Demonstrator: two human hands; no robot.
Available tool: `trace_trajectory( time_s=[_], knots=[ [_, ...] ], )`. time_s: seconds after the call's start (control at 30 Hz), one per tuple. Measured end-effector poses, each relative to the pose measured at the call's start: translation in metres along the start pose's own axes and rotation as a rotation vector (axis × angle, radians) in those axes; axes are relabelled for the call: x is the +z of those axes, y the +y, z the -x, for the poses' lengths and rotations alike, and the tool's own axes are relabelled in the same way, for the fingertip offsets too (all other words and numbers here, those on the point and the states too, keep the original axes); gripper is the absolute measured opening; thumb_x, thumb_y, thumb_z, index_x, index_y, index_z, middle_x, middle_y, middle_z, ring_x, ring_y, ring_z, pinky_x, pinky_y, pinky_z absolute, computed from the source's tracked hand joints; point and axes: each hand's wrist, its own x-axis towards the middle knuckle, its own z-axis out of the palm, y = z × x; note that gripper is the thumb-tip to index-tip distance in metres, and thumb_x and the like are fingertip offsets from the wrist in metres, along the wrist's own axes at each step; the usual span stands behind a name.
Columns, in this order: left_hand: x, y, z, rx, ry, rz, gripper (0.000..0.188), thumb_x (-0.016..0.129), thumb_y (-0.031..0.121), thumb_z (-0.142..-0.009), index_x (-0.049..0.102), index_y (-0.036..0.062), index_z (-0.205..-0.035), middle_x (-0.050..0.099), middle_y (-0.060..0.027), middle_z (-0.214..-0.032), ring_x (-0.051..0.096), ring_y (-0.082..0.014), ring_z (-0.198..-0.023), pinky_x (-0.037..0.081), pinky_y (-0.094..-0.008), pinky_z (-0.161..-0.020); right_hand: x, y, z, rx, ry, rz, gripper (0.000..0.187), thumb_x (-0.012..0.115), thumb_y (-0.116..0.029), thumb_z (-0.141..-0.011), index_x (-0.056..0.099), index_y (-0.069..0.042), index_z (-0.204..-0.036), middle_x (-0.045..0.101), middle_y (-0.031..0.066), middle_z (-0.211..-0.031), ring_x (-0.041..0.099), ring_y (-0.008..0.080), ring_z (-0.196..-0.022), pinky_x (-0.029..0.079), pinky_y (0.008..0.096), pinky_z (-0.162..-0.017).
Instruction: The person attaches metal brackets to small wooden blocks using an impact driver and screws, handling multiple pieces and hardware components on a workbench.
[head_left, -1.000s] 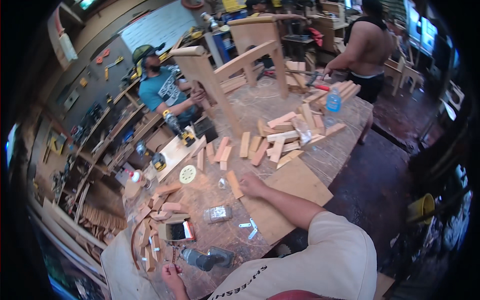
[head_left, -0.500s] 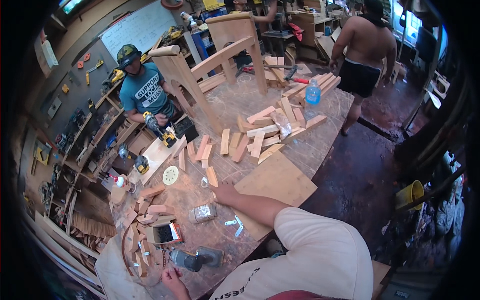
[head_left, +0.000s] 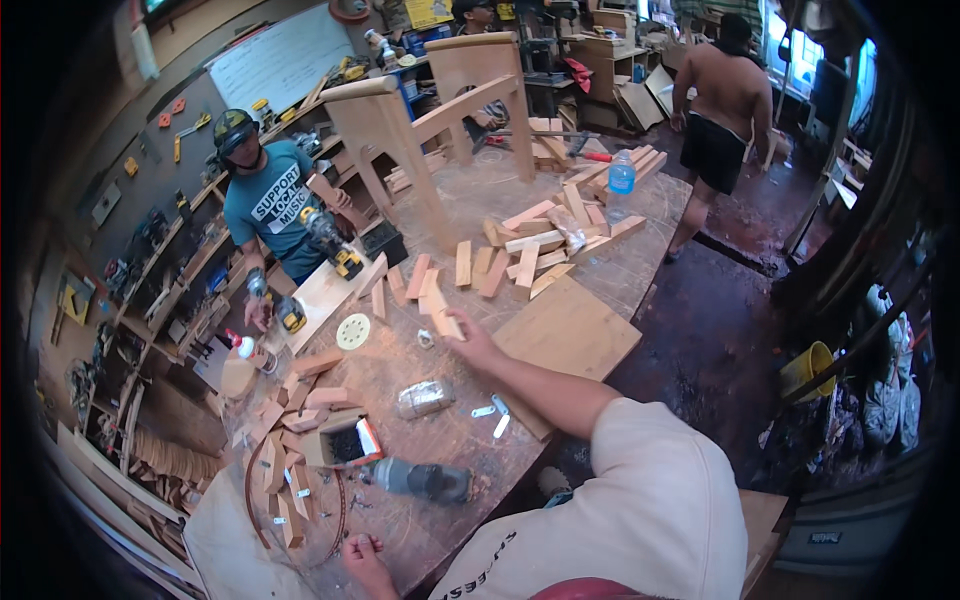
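My right hand (head_left: 474, 342) reaches across the workbench (head_left: 390, 350), its fingers closed round the near end of a small wooden block (head_left: 440, 312). Several similar blocks lie just beyond it. Low in the view, my left hand (head_left: 367, 562) is curled by the bench's near edge; whether it holds anything is hidden. Close to that hand lies a dark grey cylindrical power tool (head_left: 425, 481). Between my hands are a clear wrapped packet (head_left: 424, 398) and several small pale metal plates (head_left: 501, 426). An open box of dark screws (head_left: 352, 442) sits left of them.
A wooden chair frame (head_left: 440, 125) stands at the bench's far side. A flat board (head_left: 570, 335) lies right of my arm, and a bottle of blue liquid (head_left: 621, 175) stands beyond. A co-worker (head_left: 275, 200) stands across, near yellow-black drills (head_left: 330, 245). Another person (head_left: 720, 100) is behind right.
The view has shifted, so the bench sits higher in it. My right hand stays on the block. The co-worker's hand has left the drill and is lower, by another tool.
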Motion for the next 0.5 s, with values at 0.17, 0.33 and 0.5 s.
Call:
trace_trajectory(
  time_s=[0.17, 0.33, 0.5],
  knots=[
    [-0.049, -0.054, 0.027, -0.157, -0.132, 0.015, 0.011, 0.056, 0.011, -0.093, 0.055, 0.0027, -0.086, 0.062, -0.0070, -0.075, 0.058, -0.0119, -0.063, 0.049, -0.0250, -0.061, 0.019, -0.119, 0.123, -0.140, -0.057, -0.034, 0.056, 0.062, -0.006, -0.082, 0.038, -0.012, -0.132, 0.054, 0.0088, -0.113, 0.054, 0.0168, -0.103, 0.044, 0.0308, -0.087],
    [-0.063, -0.070, 0.022, -0.154, -0.435, 0.066, 0.015, 0.054, 0.016, -0.095, 0.055, 0.0016, -0.091, 0.063, -0.0086, -0.077, 0.061, -0.0135, -0.065, 0.052, -0.0262, -0.061, 0.083, -0.172, 0.199, -0.520, -0.256, 0.245, 0.056, 0.063, -0.011, -0.079, 0.041, -0.012, -0.130, 0.045, 0.0105, -0.126, 0.046, 0.0227, -0.118, 0.035, 0.0375, -0.102],
    [-0.037, -0.023, 0.002, -0.020, -0.752, 0.410, 0.037, 0.056, 0.035, -0.094, 0.054, 0.0003, -0.105, 0.062, -0.0106, -0.093, 0.062, -0.0177, -0.082, 0.051, -0.0305, -0.072, 0.167, -0.175, 0.276, -0.401, -0.615, 0.358, 0.053, 0.064, -0.016, -0.076, 0.047, -0.009, -0.126, 0.051, 0.0139, -0.118, 0.050, 0.0270, -0.113, 0.040, 0.0391, -0.096]
  ],
)
